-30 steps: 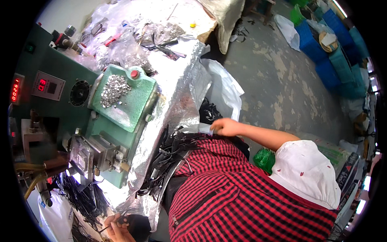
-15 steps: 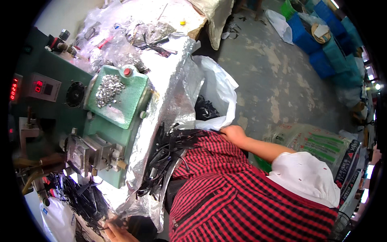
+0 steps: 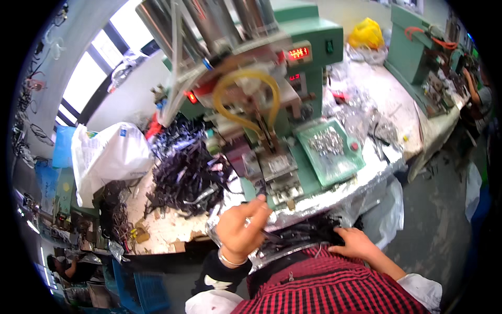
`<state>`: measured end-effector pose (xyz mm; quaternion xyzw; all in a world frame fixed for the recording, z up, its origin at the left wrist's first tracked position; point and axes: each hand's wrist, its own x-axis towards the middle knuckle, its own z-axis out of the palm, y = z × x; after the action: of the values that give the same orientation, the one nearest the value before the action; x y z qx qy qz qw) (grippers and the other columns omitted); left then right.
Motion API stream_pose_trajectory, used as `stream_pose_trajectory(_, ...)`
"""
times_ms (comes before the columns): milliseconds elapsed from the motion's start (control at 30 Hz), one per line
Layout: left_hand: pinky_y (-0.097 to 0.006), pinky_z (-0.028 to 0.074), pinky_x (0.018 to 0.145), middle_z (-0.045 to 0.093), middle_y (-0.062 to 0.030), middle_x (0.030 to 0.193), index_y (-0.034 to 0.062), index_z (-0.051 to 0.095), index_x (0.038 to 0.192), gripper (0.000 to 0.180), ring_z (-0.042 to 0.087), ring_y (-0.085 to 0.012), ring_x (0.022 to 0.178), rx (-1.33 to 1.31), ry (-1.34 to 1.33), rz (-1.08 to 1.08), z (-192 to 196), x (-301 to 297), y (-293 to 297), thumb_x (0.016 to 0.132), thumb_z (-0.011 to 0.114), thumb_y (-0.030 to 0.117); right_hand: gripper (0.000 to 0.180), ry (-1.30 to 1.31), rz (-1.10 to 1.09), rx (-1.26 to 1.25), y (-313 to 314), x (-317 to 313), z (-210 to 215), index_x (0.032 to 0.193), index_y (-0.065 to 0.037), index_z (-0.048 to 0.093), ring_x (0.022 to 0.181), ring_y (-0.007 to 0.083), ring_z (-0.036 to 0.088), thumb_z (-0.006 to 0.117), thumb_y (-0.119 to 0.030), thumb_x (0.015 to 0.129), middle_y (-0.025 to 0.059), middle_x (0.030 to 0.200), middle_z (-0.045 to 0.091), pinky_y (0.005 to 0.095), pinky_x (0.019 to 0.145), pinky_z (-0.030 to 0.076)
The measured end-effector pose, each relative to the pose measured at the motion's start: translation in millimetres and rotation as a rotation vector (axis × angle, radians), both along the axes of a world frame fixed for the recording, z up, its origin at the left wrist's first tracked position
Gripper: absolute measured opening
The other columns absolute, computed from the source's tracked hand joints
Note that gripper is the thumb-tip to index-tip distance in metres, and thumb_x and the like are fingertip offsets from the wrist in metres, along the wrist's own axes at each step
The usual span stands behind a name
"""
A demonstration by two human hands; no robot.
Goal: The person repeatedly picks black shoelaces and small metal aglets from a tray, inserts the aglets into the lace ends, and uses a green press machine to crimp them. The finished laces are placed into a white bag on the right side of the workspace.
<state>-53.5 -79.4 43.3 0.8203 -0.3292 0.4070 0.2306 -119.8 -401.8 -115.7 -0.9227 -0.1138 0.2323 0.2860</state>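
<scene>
My left hand (image 3: 241, 227) is closed in a pinch at the front of a green bench press (image 3: 306, 166). A short dark strip (image 3: 261, 189) sticks out of its fingertips, close to the metal jig (image 3: 280, 170). My right hand (image 3: 356, 244) rests at the edge of a heap of black strips (image 3: 298, 235) along my lap, its thumb and fingers apart. Further left on the bench lies a bigger pile of dark strips (image 3: 191, 172). Small shiny metal pieces (image 3: 327, 141) fill part of a green tray (image 3: 334, 170) on the press.
White plastic bags lie at the left (image 3: 107, 157) and hang at the bench's right front (image 3: 392, 209). A yellow bag (image 3: 367, 34) sits at the back. Another green machine (image 3: 418, 52) stands far right, with a person beside it. A blue crate (image 3: 149, 290) is at lower left.
The view has swung left, toward the press. My left hand has come from the strip pile to the jig. My right hand has moved from beside the white bag to the strips on my lap.
</scene>
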Motion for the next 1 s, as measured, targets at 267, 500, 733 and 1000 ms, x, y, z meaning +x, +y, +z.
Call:
stream_pose_trajectory(267, -0.027, 0.042, 0.049, 0.073, -0.0101, 0.099, 0.0038, 0.074, 0.096, 0.021, 0.059, -0.0138, 0.056, 0.026, -0.118, -0.045, -20.3, 50.0, -42.2, 0.076, 0.08, 0.006, 0.026, -0.536, -0.386, 0.45, 29.4, 119.6, 86.4, 0.11, -0.003, 0.072, 0.095, 0.0302, 0.071, 0.069, -0.014, 0.088, 0.0156, 0.102, 0.073, 0.0372, 0.086, 0.054)
stream_pose_trajectory(500, -0.028, 0.042, 0.046, 0.075, -0.0131, 0.095, 0.0061, 0.073, 0.095, 0.029, 0.061, -0.0162, 0.055, 0.034, -0.061, -0.145, -32.1, 59.5, -32.2, 0.069, 0.084, 0.002, 0.022, -0.664, -0.468, 0.622, 28.9, 184.1, 61.3, 0.111, -0.001, 0.071, 0.092, 0.0218, 0.071, 0.067, -0.009, 0.09, 0.0129, 0.1, 0.074, 0.0324, 0.084, 0.053)
stream_pose_trajectory(733, -0.029, 0.049, 0.052, 0.076, -0.015, 0.09, 0.0042, 0.074, 0.09, 0.024, 0.066, -0.0224, 0.062, -0.038, -0.01, -0.077, -39.6, 57.9, -35.8, 0.068, 0.085, 0.002, 0.024, -0.661, -0.603, 0.536, 11.7, 216.7, 60.9, 0.111, -0.002, 0.067, 0.082, 0.0209, 0.067, 0.067, -0.009, 0.088, 0.0095, 0.094, 0.071, 0.0321, 0.079, 0.052)
stream_pose_trajectory(1000, -0.029, 0.054, 0.058, 0.076, -0.0165, 0.098, 0.003, 0.074, 0.095, 0.029, 0.071, -0.0235, 0.07, -0.077, 0.074, -0.09, -37.9, 53.1, -31.3, 0.069, 0.085, 0.001, 0.015, -0.912, -0.359, 0.009, 36.0, 193.7, 45.0, 0.09, -0.008, 0.065, 0.091, 0.0331, 0.062, 0.072, -0.011, 0.077, 0.01, 0.088, 0.06, 0.0468, 0.076, 0.051)
